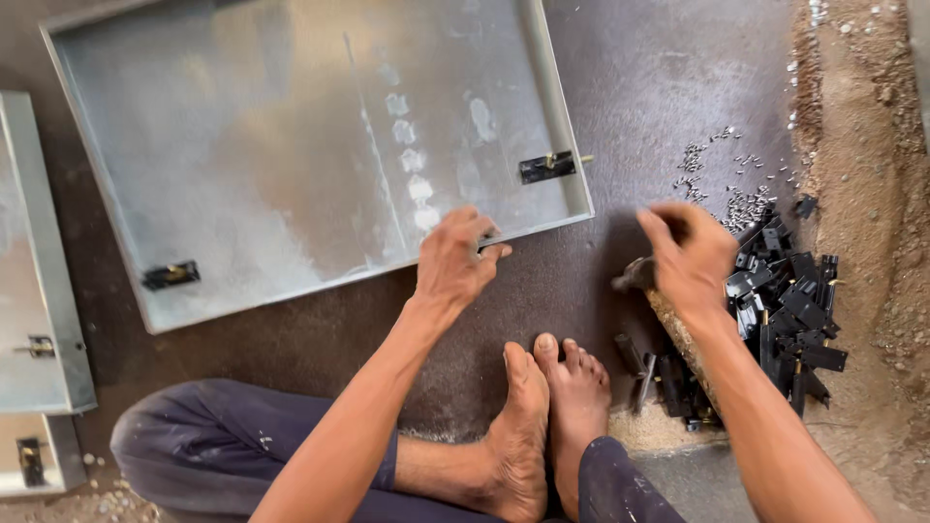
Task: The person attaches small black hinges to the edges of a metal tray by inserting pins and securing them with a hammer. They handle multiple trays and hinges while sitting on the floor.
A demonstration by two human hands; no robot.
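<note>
While you sit on the floor with your bare feet (547,416) tucked in front of you, the big galvanised sheet-metal panel (291,145) lies flat ahead, folded rim up, so its inner face is open to you. Your left hand (455,261) is clamped over the near rim, fingers curled around the edge — that reads as a steadying hold, keeping the panel from sliding on the dark floor (659,68). Two black latches are on it: one near the right rim (547,167), one by the near left corner (170,275), both close to the edges where a catch would sit. More panels of the same kind (39,291) wait at your left.

Over to the right, your right hand (693,257) hovers at the pile of loose black latches (790,310), fingers bent; whether they are closed on anything, I cannot tell. A wooden-handled hammer (668,320) rests just beneath that hand, handle towards you. Beyond the pile, small silvery rivets (736,199) lie scattered, all within easy reach.
</note>
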